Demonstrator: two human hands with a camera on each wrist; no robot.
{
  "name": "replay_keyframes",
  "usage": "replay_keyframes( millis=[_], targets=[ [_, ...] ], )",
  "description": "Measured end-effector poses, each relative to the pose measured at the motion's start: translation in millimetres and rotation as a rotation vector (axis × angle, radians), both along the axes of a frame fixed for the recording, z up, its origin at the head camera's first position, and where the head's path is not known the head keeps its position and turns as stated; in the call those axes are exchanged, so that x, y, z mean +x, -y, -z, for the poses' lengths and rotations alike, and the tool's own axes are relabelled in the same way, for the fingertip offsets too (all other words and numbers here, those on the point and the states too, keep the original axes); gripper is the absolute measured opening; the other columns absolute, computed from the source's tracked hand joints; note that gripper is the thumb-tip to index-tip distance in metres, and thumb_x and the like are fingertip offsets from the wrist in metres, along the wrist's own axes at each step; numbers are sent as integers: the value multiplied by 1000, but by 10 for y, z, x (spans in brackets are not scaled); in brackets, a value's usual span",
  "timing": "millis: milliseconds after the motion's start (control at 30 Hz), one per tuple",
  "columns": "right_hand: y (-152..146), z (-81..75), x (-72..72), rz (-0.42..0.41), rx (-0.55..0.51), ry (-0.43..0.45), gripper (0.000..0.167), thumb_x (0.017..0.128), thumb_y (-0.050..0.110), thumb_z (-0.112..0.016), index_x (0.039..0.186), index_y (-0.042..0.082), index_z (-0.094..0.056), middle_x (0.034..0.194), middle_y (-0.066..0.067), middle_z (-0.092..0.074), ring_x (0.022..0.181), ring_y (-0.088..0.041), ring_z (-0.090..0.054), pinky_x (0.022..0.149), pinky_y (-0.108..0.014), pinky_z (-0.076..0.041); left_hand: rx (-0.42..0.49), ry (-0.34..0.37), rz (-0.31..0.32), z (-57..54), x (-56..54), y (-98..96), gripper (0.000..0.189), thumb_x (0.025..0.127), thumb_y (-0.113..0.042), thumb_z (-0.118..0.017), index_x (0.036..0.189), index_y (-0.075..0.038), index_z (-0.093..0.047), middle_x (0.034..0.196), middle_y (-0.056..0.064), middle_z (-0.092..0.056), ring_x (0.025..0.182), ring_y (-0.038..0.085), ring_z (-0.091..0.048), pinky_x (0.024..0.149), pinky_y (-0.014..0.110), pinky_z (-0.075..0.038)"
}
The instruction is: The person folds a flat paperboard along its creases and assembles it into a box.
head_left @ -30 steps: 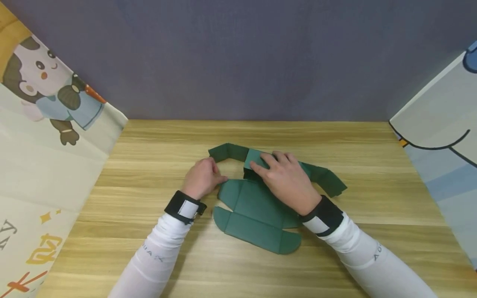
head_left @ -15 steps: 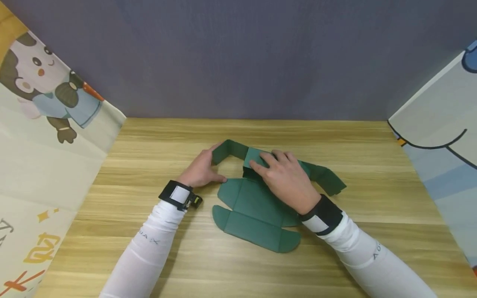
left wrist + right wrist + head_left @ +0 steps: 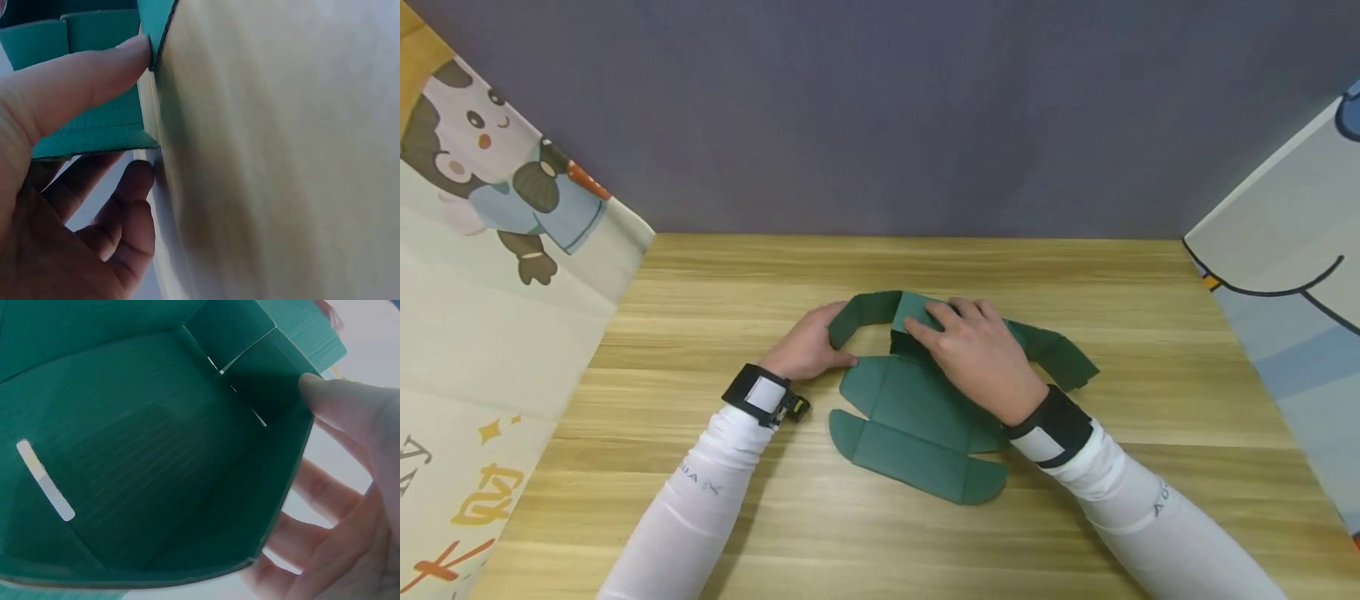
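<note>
A green cardboard box [image 3: 917,404], partly folded, lies on the table with its lid panel and rounded flaps spread toward me. My right hand [image 3: 981,358] grips its raised far part; in the right wrist view the thumb is on the inner side of a wall [image 3: 250,487] and the other fingers are outside it. My left hand [image 3: 808,342] is at the left side flap [image 3: 865,312], fingers behind it. Its thumb touches the corner of a lid flap [image 3: 156,28] in the left wrist view, and the other fingers are loosely bent below a green panel's edge.
A long side flap [image 3: 1060,358] sticks out to the right of the box. The wooden table [image 3: 1150,500] ends at a dark grey back wall [image 3: 917,117]. Printed cloths with cartoon figures hang at the left [image 3: 490,333] and right [image 3: 1285,233].
My left hand has let go of the side flap's end and moved outside it. That flap has swung inward, toward the lid. The right hand stays on the box.
</note>
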State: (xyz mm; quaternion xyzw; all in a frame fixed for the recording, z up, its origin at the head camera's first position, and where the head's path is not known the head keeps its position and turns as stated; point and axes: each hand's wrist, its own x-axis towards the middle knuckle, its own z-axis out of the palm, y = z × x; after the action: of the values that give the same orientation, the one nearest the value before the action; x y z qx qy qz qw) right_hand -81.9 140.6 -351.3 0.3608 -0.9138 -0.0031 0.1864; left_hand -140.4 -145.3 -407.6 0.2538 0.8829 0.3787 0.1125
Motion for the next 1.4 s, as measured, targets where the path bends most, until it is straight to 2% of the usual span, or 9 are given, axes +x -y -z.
replay_keyframes(
  millis=[267, 433, 567, 833, 1000, 1133, 1267, 1333, 1400],
  targets=[
    [-2, -1, -9, 2, -6, -2, 37, 101, 17, -75, 138, 19, -74, 132, -20, -69, 116, -44, -66, 91, -57, -55, 19, -36, 26, 14, 138, -88, 65, 86, 9, -81, 146, -5, -60, 141, 12, -65, 130, 30, -61, 113, 45, -47],
    [-5, -1, -3, 2, -11, 2, 36, 101, 16, -75, 138, 19, -74, 132, -20, -69, 116, -44, -66, 90, -57, -55, -4, -100, 38, 20, 208, -151, 64, 85, 13, -76, 145, -5, -60, 141, 14, -65, 133, 32, -60, 116, 46, -45],
    [-18, 5, 0, 2, -11, -4, 36, 102, 16, -75, 138, 18, -74, 132, -20, -69, 116, -44, -66, 90, -57, -55, 12, -115, 40, 16, 247, -190, 66, 84, 16, -74, 146, -3, -59, 140, 15, -66, 130, 32, -62, 113, 46, -48],
    [-24, 9, -9, 7, 3, -11, 36, 102, 16, -75, 138, 19, -74, 131, -20, -69, 114, -44, -66, 89, -57, -55, 1, -49, 54, -18, 324, -297, 76, 82, 18, -73, 152, -3, -51, 142, 15, -64, 126, 29, -63, 109, 44, -52],
    [-16, 6, -9, 14, 20, -6, 37, 102, 15, -74, 138, 19, -73, 132, -20, -68, 115, -44, -66, 89, -58, -55, -40, -9, 80, -48, 375, -372, 84, 83, 8, -83, 157, -3, -44, 146, 15, -60, 131, 29, -60, 109, 44, -51],
    [-11, -1, -6, 13, 15, 0, 37, 102, 14, -73, 139, 19, -73, 133, -20, -68, 116, -44, -66, 90, -58, -55, -52, 45, 115, -99, 410, -382, 95, 82, -1, -87, 163, -7, -36, 140, 12, -63, 119, 21, -64, 98, 38, -56],
    [-14, -8, -12, 6, 2, 3, 37, 102, 14, -74, 139, 19, -73, 133, -20, -68, 115, -44, -66, 89, -58, -55, -49, 102, 137, -192, 437, -362, 91, 89, 0, -72, 167, -6, -26, 123, 11, -69, 97, 17, -67, 82, 34, -59],
    [-19, -14, -16, 3, -3, 8, 38, 101, 15, -76, 139, 19, -73, 133, -20, -69, 115, -44, -67, 89, -58, -55, -56, 94, 135, -224, 434, -364, 82, 94, -1, -66, 166, -3, -27, 119, 12, -71, 93, 17, -68, 81, 35, -59],
    [-26, -23, -18, -1, -4, 16, 41, 99, 16, -78, 139, 18, -73, 133, -20, -69, 114, -43, -67, 89, -58, -54, -70, 51, 128, -233, 419, -381, 71, 99, -3, -62, 163, 0, -31, 118, 14, -73, 95, 19, -71, 84, 36, -60]
  ],
)
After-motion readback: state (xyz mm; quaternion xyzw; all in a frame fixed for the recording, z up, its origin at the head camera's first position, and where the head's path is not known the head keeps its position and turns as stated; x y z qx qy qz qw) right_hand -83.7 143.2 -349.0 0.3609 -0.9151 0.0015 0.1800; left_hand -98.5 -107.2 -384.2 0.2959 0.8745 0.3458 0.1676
